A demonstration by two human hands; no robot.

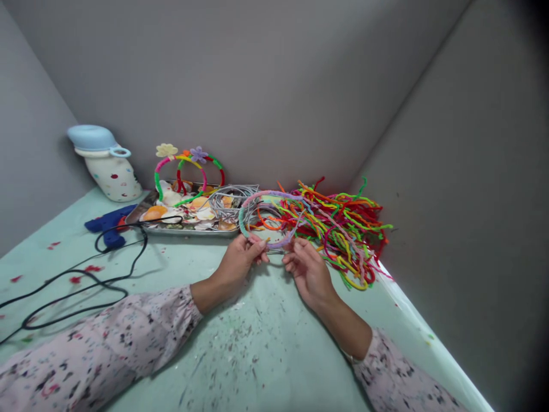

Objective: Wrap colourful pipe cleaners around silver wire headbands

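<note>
A hoop wrapped in pastel pipe cleaner (242,220), teal, pink and lilac, stands upright between my hands over the table. My left hand (235,266) pinches its lower left side with thumb and fingers. At the lower right, my right hand (312,273) has its fingertips closed on the lilac end of the hoop. Behind the hoop lie bare grey wire rings (231,197), partly seen through it. Loose pipe cleaners (343,223) in many colours are heaped just right of the hoop, some close behind my right hand.
A metal tray (189,232) of shells carries two finished-looking flower hoops (156,177). Left of it lie a blue glue gun (112,226) and its looping black cord (86,276). A white bottle with a blue lid (114,174) stands behind. Grey walls border the pale green table (240,355).
</note>
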